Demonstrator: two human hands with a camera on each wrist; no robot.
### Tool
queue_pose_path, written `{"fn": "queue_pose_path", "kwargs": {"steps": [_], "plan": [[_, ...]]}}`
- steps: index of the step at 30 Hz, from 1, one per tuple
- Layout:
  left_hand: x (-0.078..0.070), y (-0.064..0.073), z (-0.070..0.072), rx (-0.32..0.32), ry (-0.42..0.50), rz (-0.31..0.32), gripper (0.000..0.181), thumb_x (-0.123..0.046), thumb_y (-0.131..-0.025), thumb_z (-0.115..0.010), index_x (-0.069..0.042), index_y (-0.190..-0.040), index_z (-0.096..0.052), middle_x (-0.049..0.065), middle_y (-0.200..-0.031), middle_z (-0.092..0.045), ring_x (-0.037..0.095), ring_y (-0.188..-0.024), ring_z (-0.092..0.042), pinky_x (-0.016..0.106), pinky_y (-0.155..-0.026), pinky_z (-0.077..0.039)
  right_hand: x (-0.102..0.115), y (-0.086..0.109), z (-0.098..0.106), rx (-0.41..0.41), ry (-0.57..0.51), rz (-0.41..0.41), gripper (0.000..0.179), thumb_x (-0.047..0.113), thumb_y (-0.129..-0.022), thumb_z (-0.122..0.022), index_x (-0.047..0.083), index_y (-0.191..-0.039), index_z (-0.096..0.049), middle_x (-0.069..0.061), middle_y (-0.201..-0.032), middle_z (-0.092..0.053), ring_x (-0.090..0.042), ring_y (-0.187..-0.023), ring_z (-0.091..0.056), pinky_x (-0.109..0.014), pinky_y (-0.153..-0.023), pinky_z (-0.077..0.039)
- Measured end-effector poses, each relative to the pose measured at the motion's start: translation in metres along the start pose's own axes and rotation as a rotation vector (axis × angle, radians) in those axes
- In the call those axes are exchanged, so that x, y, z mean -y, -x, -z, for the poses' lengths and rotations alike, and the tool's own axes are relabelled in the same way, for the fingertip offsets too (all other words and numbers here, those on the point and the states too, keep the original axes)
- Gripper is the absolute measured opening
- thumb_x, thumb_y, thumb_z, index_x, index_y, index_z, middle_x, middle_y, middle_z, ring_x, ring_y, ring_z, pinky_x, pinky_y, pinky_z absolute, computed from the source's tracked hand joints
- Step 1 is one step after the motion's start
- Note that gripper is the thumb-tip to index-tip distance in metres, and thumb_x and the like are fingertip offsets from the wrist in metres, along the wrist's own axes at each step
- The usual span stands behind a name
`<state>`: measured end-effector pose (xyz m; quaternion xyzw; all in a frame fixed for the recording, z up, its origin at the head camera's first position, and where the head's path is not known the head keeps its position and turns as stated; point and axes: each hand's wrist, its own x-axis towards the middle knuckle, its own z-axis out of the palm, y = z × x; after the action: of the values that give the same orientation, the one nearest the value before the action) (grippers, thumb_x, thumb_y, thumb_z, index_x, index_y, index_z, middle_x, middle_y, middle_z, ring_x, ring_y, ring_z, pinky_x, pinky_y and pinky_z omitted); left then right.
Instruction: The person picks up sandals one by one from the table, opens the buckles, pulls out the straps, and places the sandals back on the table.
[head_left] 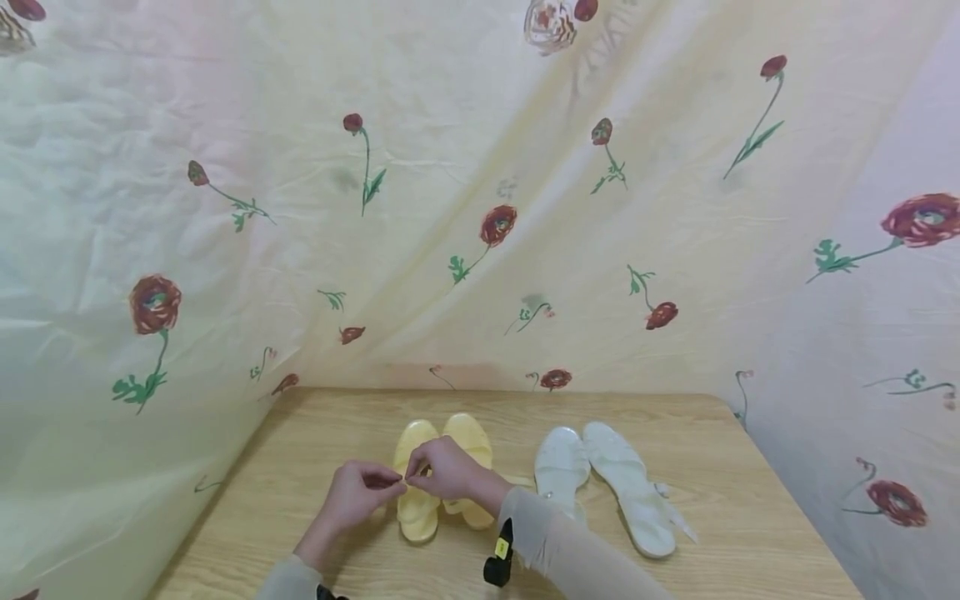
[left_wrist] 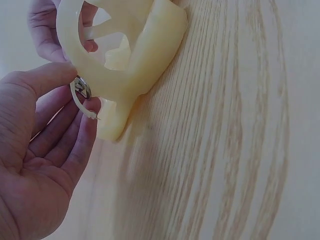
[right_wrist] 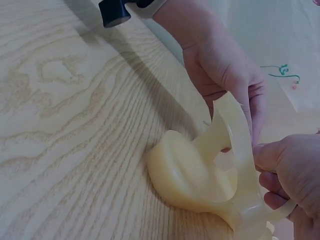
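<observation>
A pale yellow jelly sandal [head_left: 417, 523] stands on the wooden table between my two hands. My left hand [head_left: 356, 502] pinches a small metal buckle [left_wrist: 83, 88] on its ankle strap, thumb above and fingers below. A narrow strap end [left_wrist: 80, 104] curves out beside the buckle. From the other side, my right hand [head_left: 446, 471] pinches the strap close to the left fingertips. In the right wrist view the sandal's strap [right_wrist: 239, 135] stands up above its heel, partly hiding the fingers. The other yellow sandal [head_left: 468, 435] lies just right, partly behind my right hand.
Two white sandals [head_left: 630, 482] lie side by side right of the yellow pair, one with its strap spread outward. The wooden table [head_left: 322, 425] ends at a flower-patterned cloth [head_left: 420, 250] behind and at both sides. A black wrist camera [head_left: 498, 557] sits on my right wrist.
</observation>
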<state>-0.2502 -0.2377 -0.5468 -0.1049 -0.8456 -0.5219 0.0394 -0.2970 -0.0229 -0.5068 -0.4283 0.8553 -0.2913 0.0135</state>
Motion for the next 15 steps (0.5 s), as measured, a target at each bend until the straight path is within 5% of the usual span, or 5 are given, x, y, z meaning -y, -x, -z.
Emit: {"fn": "queue_pose_path", "kwargs": {"steps": [8, 15], "plan": [[0.0012, -0.0012, 0.0032, 0.013, -0.031, -0.012, 0.017, -0.018, -0.087, -0.088, -0.004, -0.094, -0.082, 0.011, -0.091, -0.082, 0.007, -0.077, -0.076, 0.021, -0.073, -0.062, -0.001, 0.0021, -0.0035, -0.002, 0.173, 0.06, 0.006, 0.011, -0.097, -0.076, 0.014, -0.093, -0.079, 0.005, -0.092, -0.079, 0.0, -0.086, -0.069, -0.008, -0.079, -0.051], [0.0041, 0.004, 0.0073, 0.0, 0.002, 0.026, 0.019, -0.015, -0.086, -0.089, -0.001, -0.097, -0.081, 0.013, -0.092, -0.082, 0.007, -0.076, -0.075, 0.022, -0.072, -0.062, -0.0031, 0.0072, -0.0045, -0.008, 0.22, 0.071, 0.004, 0.012, -0.097, -0.077, 0.015, -0.095, -0.077, 0.005, -0.094, -0.075, -0.002, -0.088, -0.066, -0.009, -0.079, -0.05]]}}
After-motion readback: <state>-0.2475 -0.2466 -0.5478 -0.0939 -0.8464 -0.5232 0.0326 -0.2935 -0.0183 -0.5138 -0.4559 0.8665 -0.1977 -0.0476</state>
